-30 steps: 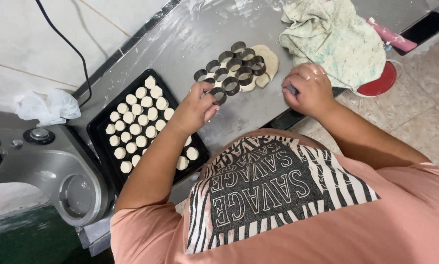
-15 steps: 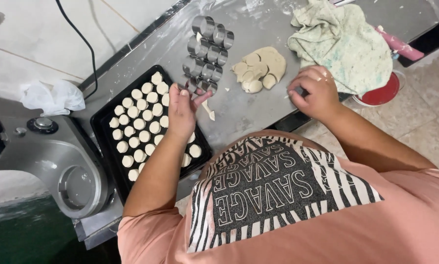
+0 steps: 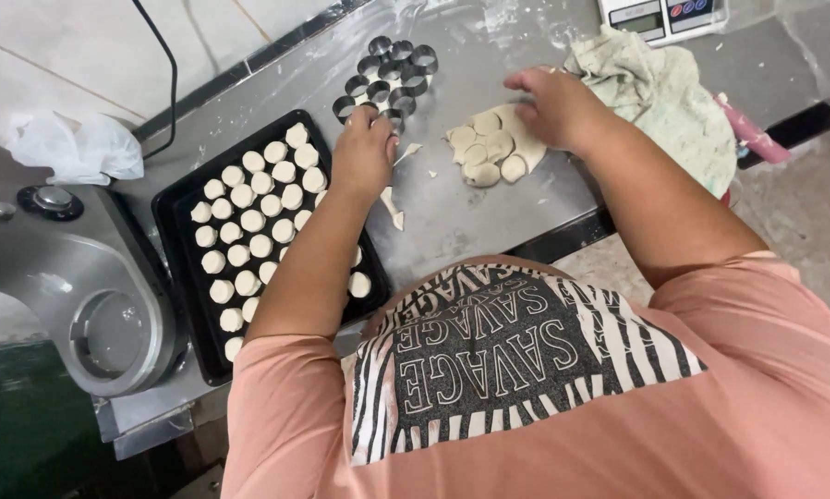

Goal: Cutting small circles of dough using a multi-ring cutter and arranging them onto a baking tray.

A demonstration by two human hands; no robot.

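My left hand (image 3: 363, 155) is curled on the near rim of a metal cutter (image 3: 392, 69) made of several joined rings, which lies on the floured steel counter (image 3: 470, 222). My right hand (image 3: 555, 106) rests with fingers spread on the far side of a flat dough piece (image 3: 487, 148) that is cut into several rounds. Thin dough scraps (image 3: 394, 211) lie on the counter just below my left hand. To the left, a black baking tray (image 3: 170, 242) holds rows of small dough rounds (image 3: 248, 222), partly hidden by my left forearm.
A crumpled pale cloth (image 3: 678, 92) lies right of the dough, with a pink tool (image 3: 755, 137) at its edge and a scale (image 3: 664, 14) behind. A grey machine (image 3: 91, 305), a plastic bag (image 3: 73, 148) and a black cable (image 3: 170, 79) are at the left.
My left hand lifted the ring cutter off the dough and set it down farther back on the counter. My right hand moved from the counter edge onto the cut dough.
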